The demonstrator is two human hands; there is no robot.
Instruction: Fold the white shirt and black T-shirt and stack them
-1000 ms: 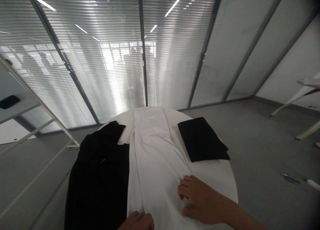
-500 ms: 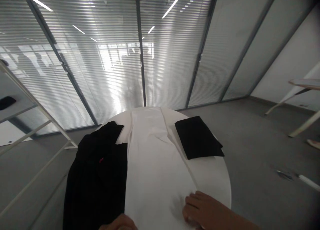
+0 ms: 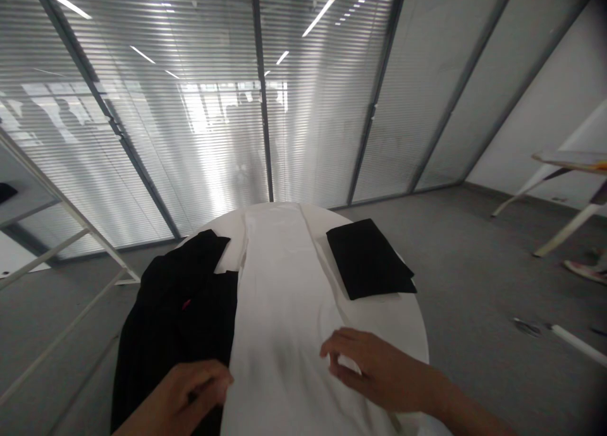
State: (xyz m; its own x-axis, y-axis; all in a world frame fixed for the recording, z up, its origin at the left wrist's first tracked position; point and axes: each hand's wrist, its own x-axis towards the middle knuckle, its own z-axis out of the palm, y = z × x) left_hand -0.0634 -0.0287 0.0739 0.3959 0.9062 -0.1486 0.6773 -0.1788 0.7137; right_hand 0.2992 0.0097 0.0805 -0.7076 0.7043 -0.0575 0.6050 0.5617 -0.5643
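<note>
A long white cloth [image 3: 284, 309] lies flat between the hands and runs away from them across the round table [image 3: 403, 316]. It looks light, soft and limp, best pinched at its side edges. The left hand [image 3: 183, 401] seems to nip its near left edge with curled fingers; the right hand [image 3: 374, 373] hovers half-open at the right edge, holding nothing. One white cloth, one loose black garment [image 3: 175, 316] beyond the left hand, one folded black piece [image 3: 367, 259] beyond the right.

One round white table [image 3: 408, 322] carries three pieces of fabric: one long white garment [image 3: 279, 309], one loose black garment [image 3: 175, 316] and one folded black cloth [image 3: 367, 259]. Two hands show above them, the left hand [image 3: 183, 398] and the right hand [image 3: 374, 373].
</note>
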